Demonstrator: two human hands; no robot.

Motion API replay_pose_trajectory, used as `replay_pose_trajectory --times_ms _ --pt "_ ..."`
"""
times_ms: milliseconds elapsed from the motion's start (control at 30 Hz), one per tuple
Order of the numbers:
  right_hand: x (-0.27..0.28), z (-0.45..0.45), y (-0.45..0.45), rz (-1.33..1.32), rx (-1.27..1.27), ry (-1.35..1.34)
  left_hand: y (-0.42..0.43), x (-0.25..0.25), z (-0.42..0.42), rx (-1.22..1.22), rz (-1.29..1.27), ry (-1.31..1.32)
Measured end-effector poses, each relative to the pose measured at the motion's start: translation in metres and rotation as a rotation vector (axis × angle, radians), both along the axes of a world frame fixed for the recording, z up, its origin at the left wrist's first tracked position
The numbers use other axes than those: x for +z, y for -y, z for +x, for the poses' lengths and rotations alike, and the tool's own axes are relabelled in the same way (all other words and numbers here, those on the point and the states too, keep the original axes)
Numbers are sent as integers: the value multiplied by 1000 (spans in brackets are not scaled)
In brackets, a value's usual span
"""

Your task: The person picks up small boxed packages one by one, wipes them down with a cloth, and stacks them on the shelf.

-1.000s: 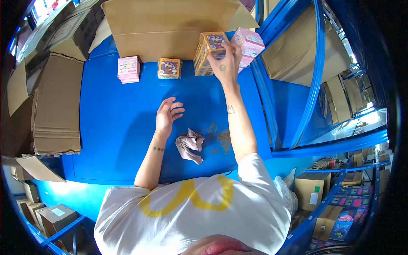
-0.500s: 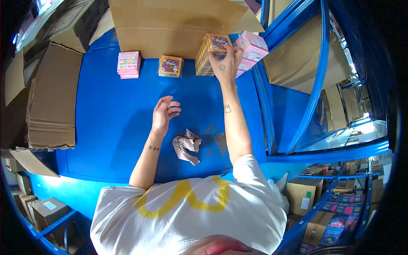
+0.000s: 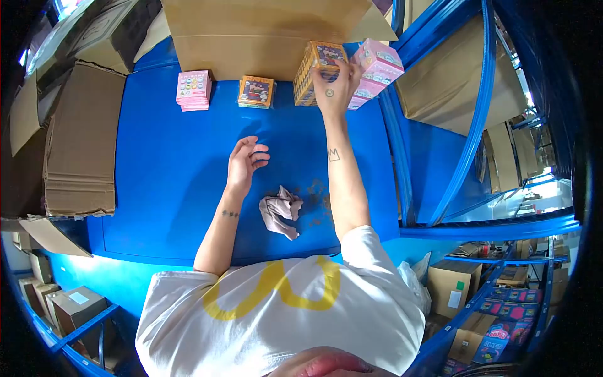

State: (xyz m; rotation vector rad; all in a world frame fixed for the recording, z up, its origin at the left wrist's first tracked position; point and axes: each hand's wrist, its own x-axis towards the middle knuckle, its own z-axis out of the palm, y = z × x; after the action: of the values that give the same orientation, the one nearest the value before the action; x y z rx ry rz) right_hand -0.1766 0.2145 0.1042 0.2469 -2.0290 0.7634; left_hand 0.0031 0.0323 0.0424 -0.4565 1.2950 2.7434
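Thumb and fingers of the right hand [image 3: 336, 91] are spread wide and clasped about the upper part of the tall orange stack [image 3: 306, 78]; the thumb lies on the near side, the fingers reach over toward the right edge of the top, and part of the packaging shows in the gap between them; how hard they press cannot be told. The tall orange stack stands at the far right of the blue table [image 3: 163, 169], just in front of a cardboard panel [image 3: 251, 50] and beside the pink boxes [image 3: 380, 66]. The left hand [image 3: 245, 160] is nearer the body, well apart from the stacks; its fingers are loosely curled, its palm is unclosed, and whether it touches the blue table cannot be told; the short orange stack [image 3: 256, 91] sits beyond it, with the pink stack [image 3: 193, 89] farther left; a crumpled cloth [image 3: 279, 210] lies between the two forearms.
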Motion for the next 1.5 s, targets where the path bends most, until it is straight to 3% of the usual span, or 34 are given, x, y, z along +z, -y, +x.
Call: replay_pose_trajectory --times_ms 100,267,400,433,567,767,933,1233,1500 --pt "7 6 -5 -40 43 64 -4 -1 1 -6 -7 3" --pt "23 37 6 146 -115 -290 -4 -4 -1 -21 -1 -3" --pt "-6 43 -7 -677 390 548 -3 0 -1 -10 -32 22" --pt "-7 40 -11 -682 385 552 -3 -1 0 -14 -34 27" --pt "2 -4 -23 -989 785 651 -3 -2 -1 -29 -27 9" --pt "-5 -11 -29 -894 807 640 -4 -4 0 -32 -31 21" --pt "-48 -16 -33 -1106 934 686 -3 -4 -2 -35 -39 9" --pt "-107 -11 -35 -1023 781 764 -5 -5 -1 -31 -45 11" --pt "-70 2 -43 -813 724 854 -4 -10 -5 -47 -62 7"
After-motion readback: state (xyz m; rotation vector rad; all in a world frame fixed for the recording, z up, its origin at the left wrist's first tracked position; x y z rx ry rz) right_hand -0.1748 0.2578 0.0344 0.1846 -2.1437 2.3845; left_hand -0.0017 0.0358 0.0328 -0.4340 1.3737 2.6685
